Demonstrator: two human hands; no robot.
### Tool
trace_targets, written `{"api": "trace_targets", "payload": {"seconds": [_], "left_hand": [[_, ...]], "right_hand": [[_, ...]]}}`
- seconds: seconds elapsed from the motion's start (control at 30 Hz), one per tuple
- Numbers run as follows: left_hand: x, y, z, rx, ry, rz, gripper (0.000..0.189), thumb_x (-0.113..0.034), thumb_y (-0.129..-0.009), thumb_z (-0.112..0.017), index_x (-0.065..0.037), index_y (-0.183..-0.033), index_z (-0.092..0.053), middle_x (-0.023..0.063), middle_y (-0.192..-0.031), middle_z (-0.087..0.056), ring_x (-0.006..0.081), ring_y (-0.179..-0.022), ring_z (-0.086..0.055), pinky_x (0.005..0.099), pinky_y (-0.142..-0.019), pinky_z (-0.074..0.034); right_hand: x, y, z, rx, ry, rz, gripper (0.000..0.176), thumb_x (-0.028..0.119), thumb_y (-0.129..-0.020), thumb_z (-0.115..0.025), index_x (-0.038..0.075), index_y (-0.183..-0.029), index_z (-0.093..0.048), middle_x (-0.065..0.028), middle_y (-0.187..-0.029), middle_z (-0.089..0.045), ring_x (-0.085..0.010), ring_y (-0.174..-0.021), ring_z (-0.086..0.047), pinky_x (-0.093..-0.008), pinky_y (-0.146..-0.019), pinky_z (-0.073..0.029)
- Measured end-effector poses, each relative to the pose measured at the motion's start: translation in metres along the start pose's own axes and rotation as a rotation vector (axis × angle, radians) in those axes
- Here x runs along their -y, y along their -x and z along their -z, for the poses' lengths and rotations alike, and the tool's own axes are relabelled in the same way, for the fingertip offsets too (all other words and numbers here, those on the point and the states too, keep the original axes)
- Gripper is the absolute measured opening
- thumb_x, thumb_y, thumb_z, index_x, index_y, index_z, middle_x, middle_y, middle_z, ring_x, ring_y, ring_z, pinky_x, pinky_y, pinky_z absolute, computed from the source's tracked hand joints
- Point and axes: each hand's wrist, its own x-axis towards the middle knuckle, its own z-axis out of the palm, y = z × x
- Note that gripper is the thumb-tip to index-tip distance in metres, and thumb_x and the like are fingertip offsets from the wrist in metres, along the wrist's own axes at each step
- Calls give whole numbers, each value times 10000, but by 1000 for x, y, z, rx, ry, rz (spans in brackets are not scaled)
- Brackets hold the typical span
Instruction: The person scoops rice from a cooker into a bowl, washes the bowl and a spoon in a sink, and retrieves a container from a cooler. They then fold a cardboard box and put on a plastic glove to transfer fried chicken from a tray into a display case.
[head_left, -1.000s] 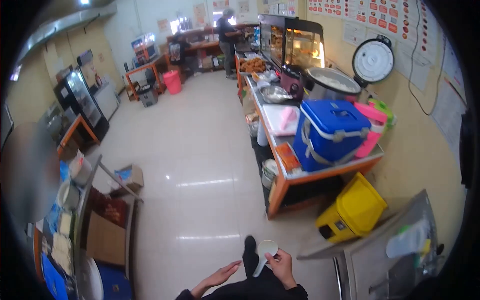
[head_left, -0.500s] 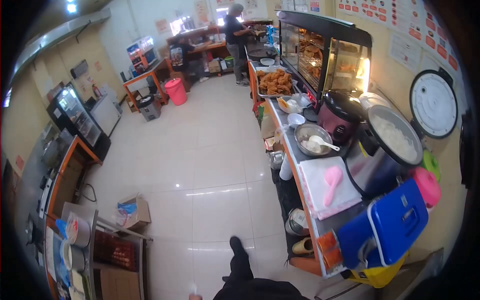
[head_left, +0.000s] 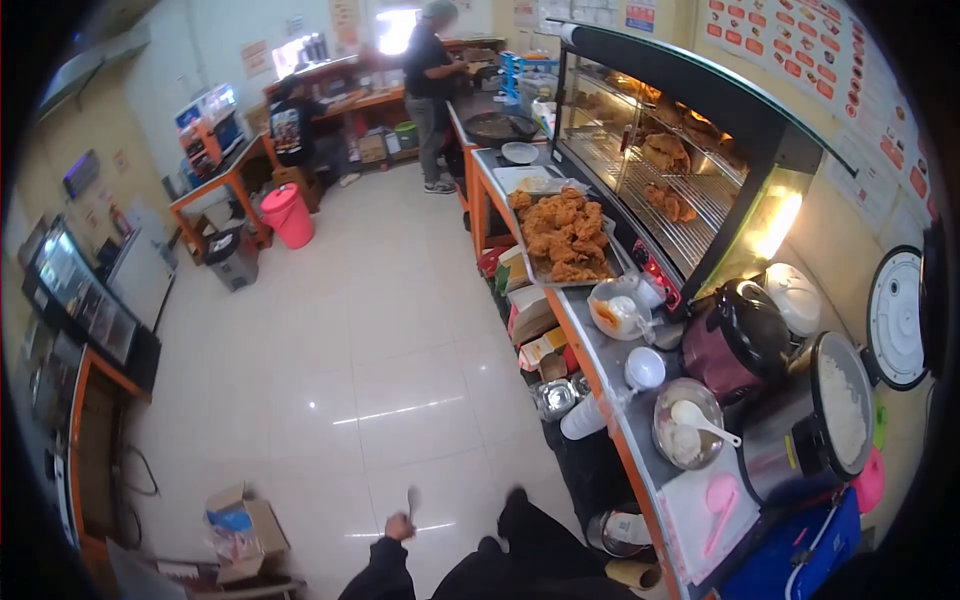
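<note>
One hand (head_left: 399, 526), the left, held a spoon (head_left: 413, 495) upright in a narrow grip, well apart from the bench (head_left: 630, 428), a carrying step seemingly calling for steadiness

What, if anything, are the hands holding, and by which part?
The left hand holds what looks like a spoon by its handle, bowl end up. The right hand is out of view.

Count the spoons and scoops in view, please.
3 that I can make out: a blurred pale scoop in the left hand, a white spoon in the metal bowl, and a pink scoop on the white cloth. Others may be hidden in containers.
</note>
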Motion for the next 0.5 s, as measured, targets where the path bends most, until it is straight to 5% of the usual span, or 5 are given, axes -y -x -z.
{"api": "trace_targets", "payload": {"seconds": [0.2, 0.23, 0.33, 0.43, 0.5], "left_hand": [[-86, -171, 108, -581, 291, 32, 262, -54, -834, -492, 11, -1085, -452, 262, -818, -616, 446, -762, -594, 541, -654, -453], [-56, -192, 70, -788, -113, -479, 235, -104, -872, -464, 32, -1063, -484, 238, -761, -598, 417, -714, -588, 515, -634, -455], [-53, -180, 111, 273, 47, 1, 233, -135, -882, -460, 23, -1051, -484, 216, -749, -588, 387, -695, -573, 493, -617, -447], [-53, -234, 149, 481, -4, -19, 235, -166, -891, -456, 14, -1039, -484, 195, -738, -577, 357, -677, -559, 472, -601, -439], [-61, -282, 169, 546, -36, -95, 239, -187, -898, -453, 9, -1032, -484, 180, -730, -571, 338, -664, -550, 458, -591, -433]], "right_hand": [[61, -96, -27, -95, -144, -161, 474, 225, -844, -502, 108, -1302, -469, -216, -1019, -571, -382, -924, -523, -489, -813, -384], [67, -102, -30, -106, -171, -205, 469, 210, -844, -500, 108, -1300, -471, -216, -1006, -576, -380, -910, -530, -488, -802, -391], [71, -107, -54, -173, -246, -243, 454, 166, -844, -496, 109, -1294, -477, -213, -965, -593, -374, -868, -550, -485, -770, -409], [50, -87, -115, -489, 98, 238, 444, 122, -844, -493, 110, -1288, -483, -211, -925, -610, -368, -826, -571, -482, -738, -428], [79, -70, -122, -376, 171, 146, 387, 136, -901, -452, 105, -1285, -480, -207, -775, -607, -349, -664, -578, -475, -655, -454]]}}
